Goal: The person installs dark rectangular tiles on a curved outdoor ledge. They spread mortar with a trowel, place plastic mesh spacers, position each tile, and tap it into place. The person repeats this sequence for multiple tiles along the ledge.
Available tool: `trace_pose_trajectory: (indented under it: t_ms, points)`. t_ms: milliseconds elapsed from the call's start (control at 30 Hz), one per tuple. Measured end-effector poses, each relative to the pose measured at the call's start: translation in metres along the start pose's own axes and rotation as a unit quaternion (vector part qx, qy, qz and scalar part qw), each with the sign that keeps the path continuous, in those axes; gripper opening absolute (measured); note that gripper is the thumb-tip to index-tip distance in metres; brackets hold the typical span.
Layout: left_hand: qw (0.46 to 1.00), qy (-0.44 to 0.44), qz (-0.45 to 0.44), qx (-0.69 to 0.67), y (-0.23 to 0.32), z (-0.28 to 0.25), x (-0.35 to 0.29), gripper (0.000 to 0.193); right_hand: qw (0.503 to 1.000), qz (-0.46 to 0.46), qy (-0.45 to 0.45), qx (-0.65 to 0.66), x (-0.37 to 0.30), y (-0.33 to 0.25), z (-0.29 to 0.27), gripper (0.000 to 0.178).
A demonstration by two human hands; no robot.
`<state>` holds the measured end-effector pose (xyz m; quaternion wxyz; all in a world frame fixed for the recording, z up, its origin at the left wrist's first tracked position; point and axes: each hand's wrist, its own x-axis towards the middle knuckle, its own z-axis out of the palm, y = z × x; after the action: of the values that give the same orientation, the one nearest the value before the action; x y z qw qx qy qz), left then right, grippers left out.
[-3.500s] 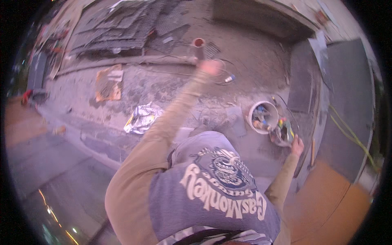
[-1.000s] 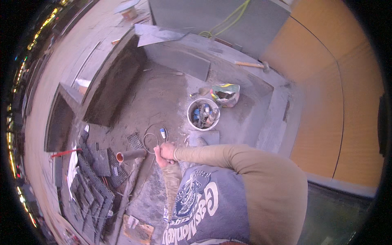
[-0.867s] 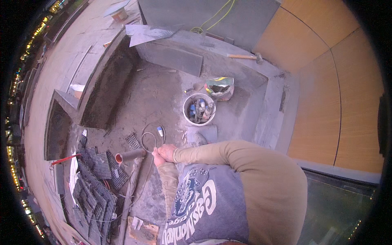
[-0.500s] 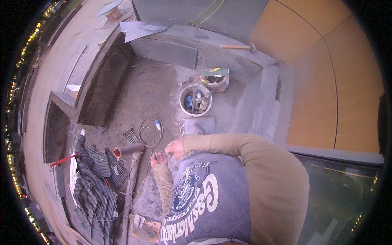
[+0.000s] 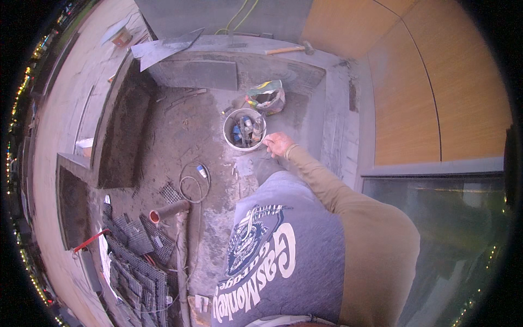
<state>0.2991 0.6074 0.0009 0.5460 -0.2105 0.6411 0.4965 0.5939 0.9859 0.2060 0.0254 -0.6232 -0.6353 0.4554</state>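
My right hand [image 5: 278, 144] reaches out in a tan sleeve to the right rim of a white bucket [image 5: 227, 140]. Its fingers are closed at that rim, with the fingertips pinched on the edge. Inside the bucket lie several hand tools [image 5: 248, 129], some with blue parts; they are too small to tell apart. Just behind the bucket stands an opened bag [image 5: 276, 101] with green and yellow print. My left hand is out of sight behind my dark printed T-shirt [image 5: 305, 234].
A cable with a blue plug [image 5: 202, 171] lies coiled on the dusty floor. Left of me are a brown pipe [image 5: 170, 210] and a pile of black mesh pieces [image 5: 139, 272]. A hammer [image 5: 286, 50] rests on the back ledge near a grey slab [image 5: 212, 74]. Low walls enclose the floor.
My right hand has moved from beside my left hand, forward and right to the bucket's rim. My left hand has gone out of view. The whole view has shifted slightly.
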Motion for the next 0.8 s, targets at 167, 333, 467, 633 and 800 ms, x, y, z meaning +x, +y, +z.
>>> trace_pose_trajectory:
  t_ms: [167, 333, 467, 633, 800]
  points:
    - [0.996, -0.004, -0.006, 0.093, 0.003, 0.023, -0.011, 0.031, 0.989, -0.041, -0.015, -0.143, 0.026, -0.002, -0.026, 0.037]
    - [0.976, -0.012, -0.004, 0.215, 0.015, 0.078, -0.021, 0.028, 0.979, -0.058, 0.008, -0.197, 0.071, 0.004, -0.054, 0.031]
    - [0.946, -0.01, 0.012, 0.323, 0.024, 0.143, -0.028, 0.025, 0.982, -0.113, 0.032, -0.148, 0.124, 0.047, -0.112, 0.019]
    - [0.889, -0.03, 0.045, 0.456, 0.046, 0.249, -0.049, 0.022, 0.973, -0.024, 0.056, -0.222, 0.183, 0.14, -0.192, 0.024]
    - [0.828, -0.078, 0.072, 0.55, 0.076, 0.361, -0.073, 0.018, 0.984, 0.077, 0.031, -0.16, 0.16, 0.237, -0.238, 0.022]
